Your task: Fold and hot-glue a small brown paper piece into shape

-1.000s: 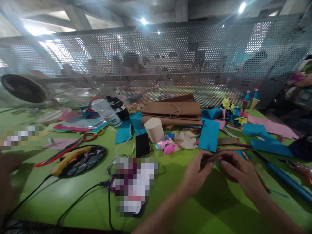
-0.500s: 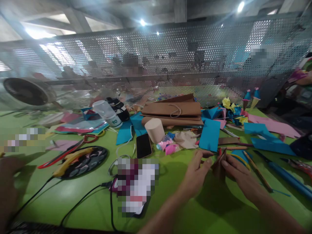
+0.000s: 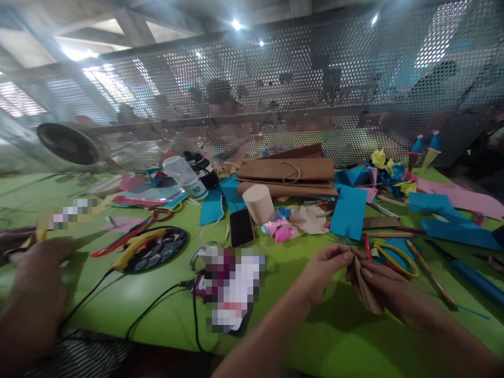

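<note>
My left hand and my right hand meet low over the green table, right of centre. Both pinch a small folded piece of brown paper, which hangs down between them. The left fingers grip its top left corner. My right hand holds it from the right, with the fingers curled along its edge. Just behind the hands lie red-and-yellow scissors on a blue sheet.
Blue paper sheets, brown paper bags, a beige roll, a phone, pink scraps and pencils crowd the table's far half. Cables cross the near left. Another person's hand is at the left. A fan and a perforated screen stand behind.
The view has swung a little left. The brown paper now hangs lower between my hands, which sit closer to me. The other person's hand at the left has come further into view.
</note>
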Tool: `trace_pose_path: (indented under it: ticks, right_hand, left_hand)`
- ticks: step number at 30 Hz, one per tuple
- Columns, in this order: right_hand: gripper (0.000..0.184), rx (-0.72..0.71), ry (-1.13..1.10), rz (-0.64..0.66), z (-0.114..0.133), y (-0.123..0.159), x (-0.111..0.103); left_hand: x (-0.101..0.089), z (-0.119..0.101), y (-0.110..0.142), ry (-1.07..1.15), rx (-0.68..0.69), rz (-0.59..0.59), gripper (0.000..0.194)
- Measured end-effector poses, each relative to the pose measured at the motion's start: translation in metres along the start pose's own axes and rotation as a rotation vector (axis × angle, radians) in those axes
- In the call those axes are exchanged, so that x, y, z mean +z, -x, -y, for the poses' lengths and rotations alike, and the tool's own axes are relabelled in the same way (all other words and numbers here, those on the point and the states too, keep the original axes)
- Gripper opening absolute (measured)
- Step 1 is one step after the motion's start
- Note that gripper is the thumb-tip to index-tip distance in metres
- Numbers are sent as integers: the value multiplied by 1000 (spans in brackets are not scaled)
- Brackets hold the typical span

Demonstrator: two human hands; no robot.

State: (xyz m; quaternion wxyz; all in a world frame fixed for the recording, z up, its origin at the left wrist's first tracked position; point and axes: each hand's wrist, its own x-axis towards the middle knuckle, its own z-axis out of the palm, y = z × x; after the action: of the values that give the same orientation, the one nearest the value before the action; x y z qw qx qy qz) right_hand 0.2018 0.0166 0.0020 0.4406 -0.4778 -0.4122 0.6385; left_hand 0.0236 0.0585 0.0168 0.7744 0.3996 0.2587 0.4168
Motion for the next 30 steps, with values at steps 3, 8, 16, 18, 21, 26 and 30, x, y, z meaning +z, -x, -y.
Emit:
trace_pose_path:
  ticks: [3,8,16,18,21,26,30]
  right_hand:
    - [39,97,-108,29,-7,-1,-4]
    - [40,101,-95,40,-11,-2,-6]
    - [48,-23,137,-30,4,-2,1]
    - [44,-126,293,-31,6,-3,1]
    - [37,-276,518,-87,5,-5,-2]
    - [28,-386,688,-173,0,-7,-6]
    - [26,-421,762,-197,0,-6,-7]
  left_hand:
    - [0,0,0,29,-2,-8,35]
    - [1,1,-1,48,-8,-40,32]
    - [0,5,-2,-143,143,-166,25]
    - [0,8,-3,-227,161,-216,21]
    - [1,13,-4,-286,163,-226,16]
    - [3,20,-4,-334,172,-195,13]
    - [3,20,-3,-319,151,-200,14]
